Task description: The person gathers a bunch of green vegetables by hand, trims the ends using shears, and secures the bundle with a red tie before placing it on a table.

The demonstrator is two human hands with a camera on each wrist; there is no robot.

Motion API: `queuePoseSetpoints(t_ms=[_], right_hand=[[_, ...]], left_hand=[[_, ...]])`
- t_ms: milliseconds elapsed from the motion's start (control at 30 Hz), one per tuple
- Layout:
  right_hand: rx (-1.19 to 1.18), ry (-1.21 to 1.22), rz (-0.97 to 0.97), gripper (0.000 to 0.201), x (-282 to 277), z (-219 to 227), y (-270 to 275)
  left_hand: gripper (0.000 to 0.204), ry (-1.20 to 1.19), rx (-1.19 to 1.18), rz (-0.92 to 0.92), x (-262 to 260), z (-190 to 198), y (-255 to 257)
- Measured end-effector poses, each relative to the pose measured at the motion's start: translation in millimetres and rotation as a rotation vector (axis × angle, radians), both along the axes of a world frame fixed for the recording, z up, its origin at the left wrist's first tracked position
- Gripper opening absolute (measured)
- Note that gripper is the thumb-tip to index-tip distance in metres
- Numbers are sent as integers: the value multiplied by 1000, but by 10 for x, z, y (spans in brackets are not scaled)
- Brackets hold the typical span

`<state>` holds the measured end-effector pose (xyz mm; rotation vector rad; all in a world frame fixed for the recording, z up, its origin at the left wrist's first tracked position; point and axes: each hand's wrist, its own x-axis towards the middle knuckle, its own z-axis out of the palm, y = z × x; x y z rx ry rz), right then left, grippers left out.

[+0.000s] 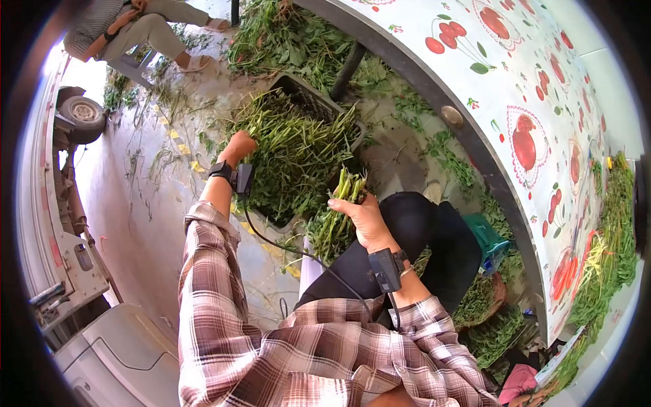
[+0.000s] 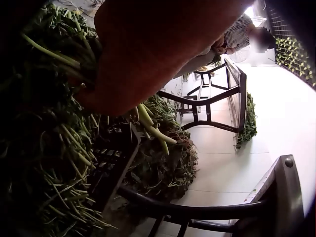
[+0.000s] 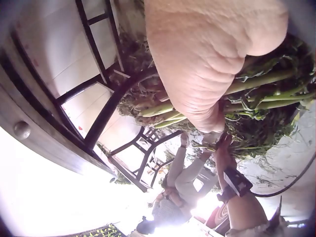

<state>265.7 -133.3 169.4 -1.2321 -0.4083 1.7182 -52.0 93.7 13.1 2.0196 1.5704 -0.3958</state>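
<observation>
A bunch of leafy green stalks [image 1: 347, 186] is gripped in my right hand [image 1: 369, 220], its thumb across the stems and the cut ends pointing away from me. The leafy part hangs below the hand. In the right wrist view, the thick pale stalks [image 3: 163, 111] stick out past the palm. My left hand [image 1: 239, 146] is at the left side of a heap of leafy stems [image 1: 298, 136] in a dark plastic crate [image 1: 308, 95]. Its fingers curl around some stems [image 2: 150, 126], whose ends jut out beside the hand in the left wrist view; the fingertips are hidden.
A table with a cherry-patterned cover [image 1: 502, 88] stands at the right, a dark leg [image 1: 348, 71] close to the crate. More greens [image 1: 291, 41] lie on the floor beyond. Another person [image 1: 146, 30] sits at the far left, near a vehicle wheel [image 1: 83, 114]. A cable [image 1: 291, 249] runs between my wrists.
</observation>
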Motion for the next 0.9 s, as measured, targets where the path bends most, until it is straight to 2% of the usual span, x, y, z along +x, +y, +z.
queuePoseSetpoints(t_ms=[33,100,233,300,400,433,500,533,600,633,667,733,767,833,867,900], right_hand=[[0,11,-2,19,-4,0,4],[-5,20,-11,19,-2,-4,-2],[0,22,-11,19,0,-4,6],[1,27,-8,19,-2,-1,6],[-6,30,-18,19,11,-16,2],[4,17,-10,19,16,-22,2],[17,-1,-4,20,17,-11,13],[18,5,-2,20,16,-18,14],[21,22,-20,20,9,-48,8],[25,9,-22,20,9,-36,11],[22,10,-25,20,6,-38,8],[34,-14,-19,20,3,-54,5],[37,-9,-21,21,2,-60,1],[46,-11,-21,21,2,-59,-12],[54,-13,-22,21,6,-57,-13],[54,-15,-20,21,11,-57,-16]], left_hand=[[25,-1,0,-1,72,100,-35],[29,-8,-91,203,312,417,-161],[30,61,-123,142,317,325,-152],[31,86,21,240,225,158,-170],[37,30,50,228,112,151,-201],[37,34,53,228,128,253,-236],[39,-60,108,375,162,607,-353],[39,-54,111,376,117,754,-427],[29,-410,137,510,7,957,-568],[22,-572,174,539,-133,890,-613],[22,-625,200,587,-83,1140,-720],[23,-787,203,679,-189,1336,-830],[23,-789,204,678,-204,1405,-889],[23,-1029,414,767,-242,1589,-1013],[23,-1031,419,767,-242,1710,-1070],[22,-1120,507,862,-236,1826,-1126]])
